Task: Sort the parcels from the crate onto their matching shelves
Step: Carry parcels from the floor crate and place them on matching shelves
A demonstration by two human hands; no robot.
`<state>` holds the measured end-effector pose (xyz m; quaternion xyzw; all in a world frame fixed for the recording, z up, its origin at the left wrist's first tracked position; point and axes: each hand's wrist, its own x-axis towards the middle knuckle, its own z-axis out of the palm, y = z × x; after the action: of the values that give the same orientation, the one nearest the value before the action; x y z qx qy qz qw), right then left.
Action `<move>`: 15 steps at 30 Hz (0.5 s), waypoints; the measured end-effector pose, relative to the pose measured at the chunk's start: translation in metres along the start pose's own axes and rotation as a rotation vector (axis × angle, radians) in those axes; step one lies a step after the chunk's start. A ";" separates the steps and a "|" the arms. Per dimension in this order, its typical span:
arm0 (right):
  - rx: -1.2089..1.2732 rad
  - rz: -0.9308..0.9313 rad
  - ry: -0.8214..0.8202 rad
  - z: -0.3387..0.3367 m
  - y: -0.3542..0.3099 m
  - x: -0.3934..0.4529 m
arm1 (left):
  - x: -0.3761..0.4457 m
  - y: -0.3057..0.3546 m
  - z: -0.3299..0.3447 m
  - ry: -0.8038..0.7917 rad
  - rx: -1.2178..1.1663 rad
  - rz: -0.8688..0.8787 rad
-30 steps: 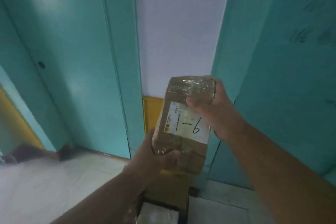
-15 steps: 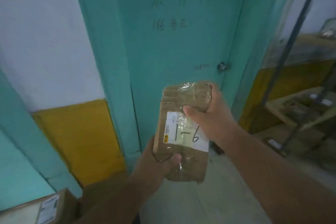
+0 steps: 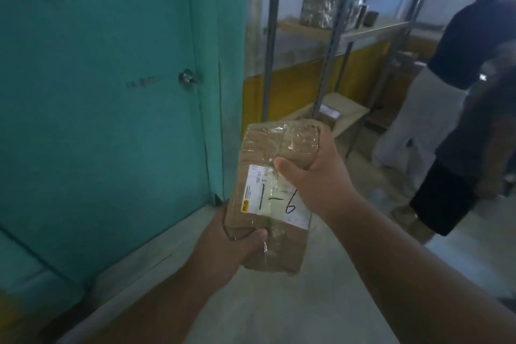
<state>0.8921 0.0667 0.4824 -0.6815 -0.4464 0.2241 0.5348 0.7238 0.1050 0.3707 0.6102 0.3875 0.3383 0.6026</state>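
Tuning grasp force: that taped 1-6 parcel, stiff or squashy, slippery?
The parcel probably holds shape: edges look straight under the left hand and right hand. The glossy tape wrap suggests a slick surface. Likely light, since it is gripped only at its ends.

You hold one brown cardboard parcel [image 3: 275,198], wrapped in glossy clear tape, lengthwise between your hands. Its white label [image 3: 275,195] faces up at you, hand-marked "1-6" in black. Your right hand [image 3: 315,176] grips the far end, thumb lying across the top just above the label; your left hand [image 3: 237,243] grips the near left corner, thumb pressed on the top face below the label
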 end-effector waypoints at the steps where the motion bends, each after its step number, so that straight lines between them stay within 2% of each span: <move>1: 0.006 0.000 0.024 -0.009 0.009 0.014 | 0.016 0.001 0.010 -0.015 0.017 0.002; 6: -0.027 -0.038 0.142 -0.061 0.044 0.091 | 0.113 0.007 0.070 -0.123 0.043 -0.003; 15: -0.132 0.005 0.395 -0.202 0.080 0.199 | 0.259 0.050 0.222 -0.398 0.085 -0.004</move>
<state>1.1795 0.1260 0.5083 -0.7470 -0.3449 0.0578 0.5654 1.0449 0.2293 0.3965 0.6890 0.2757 0.1933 0.6418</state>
